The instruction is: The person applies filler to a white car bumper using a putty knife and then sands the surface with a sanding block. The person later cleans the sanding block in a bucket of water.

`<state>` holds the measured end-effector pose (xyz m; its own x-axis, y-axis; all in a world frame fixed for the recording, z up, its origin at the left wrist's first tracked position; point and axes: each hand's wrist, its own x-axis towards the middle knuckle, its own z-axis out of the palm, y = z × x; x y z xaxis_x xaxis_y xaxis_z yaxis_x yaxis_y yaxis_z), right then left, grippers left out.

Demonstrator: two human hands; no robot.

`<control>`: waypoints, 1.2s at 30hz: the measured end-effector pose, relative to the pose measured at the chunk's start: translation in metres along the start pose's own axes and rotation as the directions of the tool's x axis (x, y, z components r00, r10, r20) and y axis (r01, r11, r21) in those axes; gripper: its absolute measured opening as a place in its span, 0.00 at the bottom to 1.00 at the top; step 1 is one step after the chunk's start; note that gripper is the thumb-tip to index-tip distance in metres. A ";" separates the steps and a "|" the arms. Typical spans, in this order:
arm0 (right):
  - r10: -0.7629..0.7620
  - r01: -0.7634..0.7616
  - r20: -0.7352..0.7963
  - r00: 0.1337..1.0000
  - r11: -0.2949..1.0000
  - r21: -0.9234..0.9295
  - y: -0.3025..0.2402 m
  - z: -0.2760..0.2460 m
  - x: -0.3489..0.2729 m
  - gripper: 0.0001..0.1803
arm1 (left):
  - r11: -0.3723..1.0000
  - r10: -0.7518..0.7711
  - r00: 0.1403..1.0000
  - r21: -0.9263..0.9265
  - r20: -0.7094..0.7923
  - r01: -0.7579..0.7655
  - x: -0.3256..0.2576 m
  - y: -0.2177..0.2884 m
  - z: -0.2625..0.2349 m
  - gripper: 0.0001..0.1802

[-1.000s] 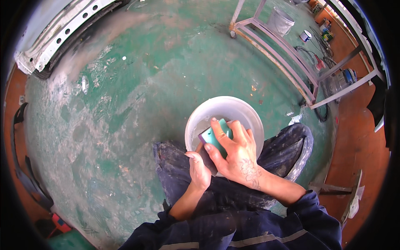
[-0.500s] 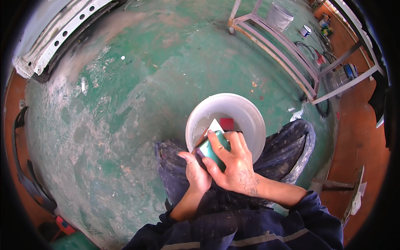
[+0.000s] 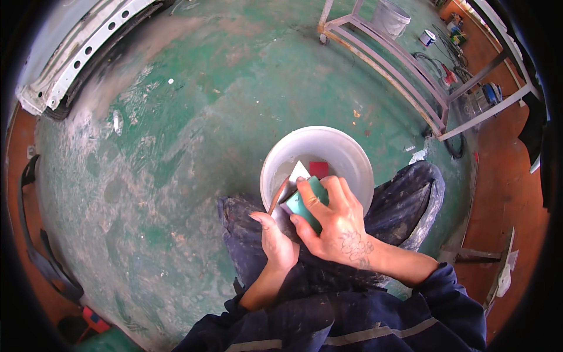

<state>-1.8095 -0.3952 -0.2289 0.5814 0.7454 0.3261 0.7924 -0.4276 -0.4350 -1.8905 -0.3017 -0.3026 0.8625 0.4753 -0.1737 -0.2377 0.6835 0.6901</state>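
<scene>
Slightly forward, the green block has been shifted by the right hand, pinched between thumb and fingers over a flat piece. Below its brown edge, the left hand is placed, thumb extended; its other fingers cannot be made out. Beyond, a red pad is seen inside the white bucket.

Bare left hand: lower centre, thumb extended up-left. Bare right hand: just right, fingers curled in grip. Bare forearms emerge from navy cloth sleeves.
</scene>
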 end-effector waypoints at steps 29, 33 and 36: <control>0.073 -0.058 -0.106 0.992 0.990 0.132 0.018 -0.003 0.028 0.29 | 0.965 -0.105 0.993 -0.237 0.050 0.114 -0.013 0.039 0.006 0.55; 0.147 -0.135 -0.071 0.987 0.979 0.154 0.023 -0.013 0.038 0.28 | 0.978 -0.071 0.992 -0.186 0.101 0.089 -0.018 0.023 0.007 0.52; 0.144 -0.126 -0.107 0.984 0.979 0.162 0.023 -0.014 0.050 0.28 | 0.971 -0.055 0.986 -0.220 0.155 0.089 -0.007 0.032 0.011 0.51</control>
<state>-1.7593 -0.3755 -0.2107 0.7059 0.6170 0.3478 0.6724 -0.4294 -0.6029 -1.8989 -0.2891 -0.2712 0.9331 0.3454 -0.1006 -0.2527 0.8283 0.5001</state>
